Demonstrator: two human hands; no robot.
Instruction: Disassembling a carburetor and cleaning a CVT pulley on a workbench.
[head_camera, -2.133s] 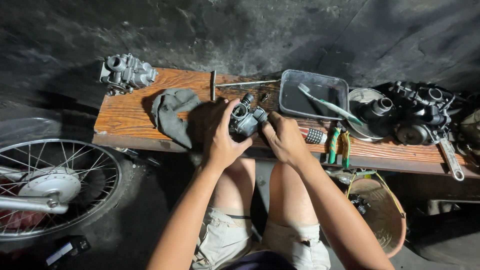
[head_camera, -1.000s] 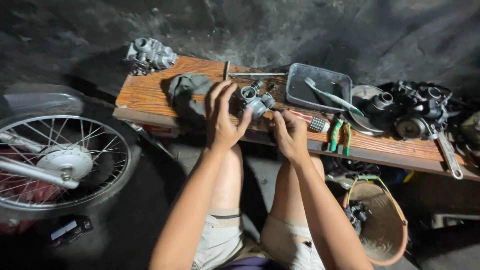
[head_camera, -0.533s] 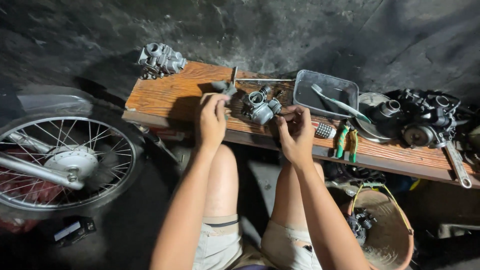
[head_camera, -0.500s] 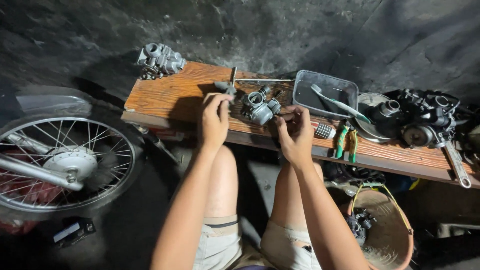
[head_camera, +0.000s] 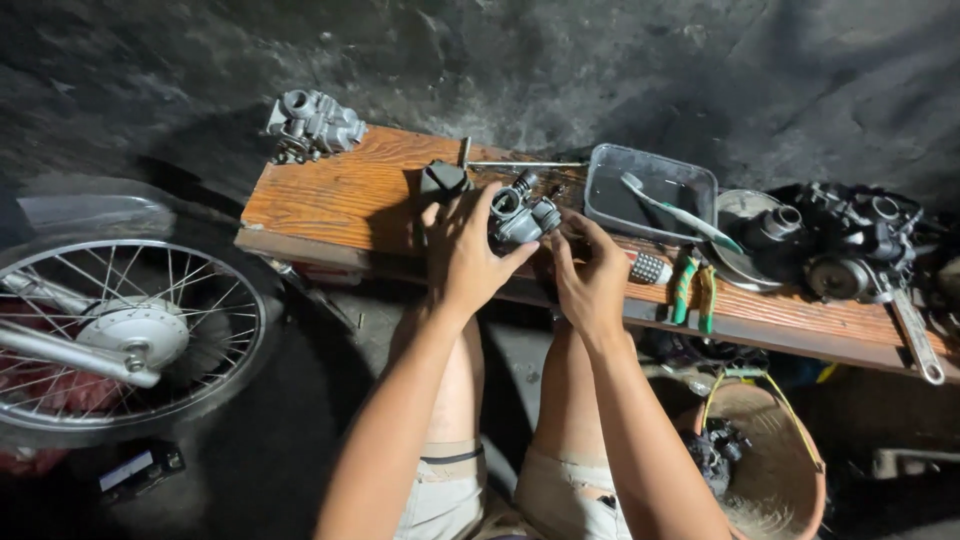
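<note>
The left hand (head_camera: 465, 255) grips a grey metal engine part (head_camera: 522, 212) above the wooden bench (head_camera: 340, 195). The right hand (head_camera: 592, 275) pinches its right side, so both hands clamp the 1 part.

Only one thing here looks like a package. It is a small, flat, dark box (head_camera: 140, 470). It lies on the dark floor just below the bike wheel (head_camera: 130, 335), close to the tyre. The box is shaped like a long rectangle and lies a bit tilted. A pale label (head_camera: 133, 466) sits on top, lighter than the rest. The label is too small to make out.
</note>
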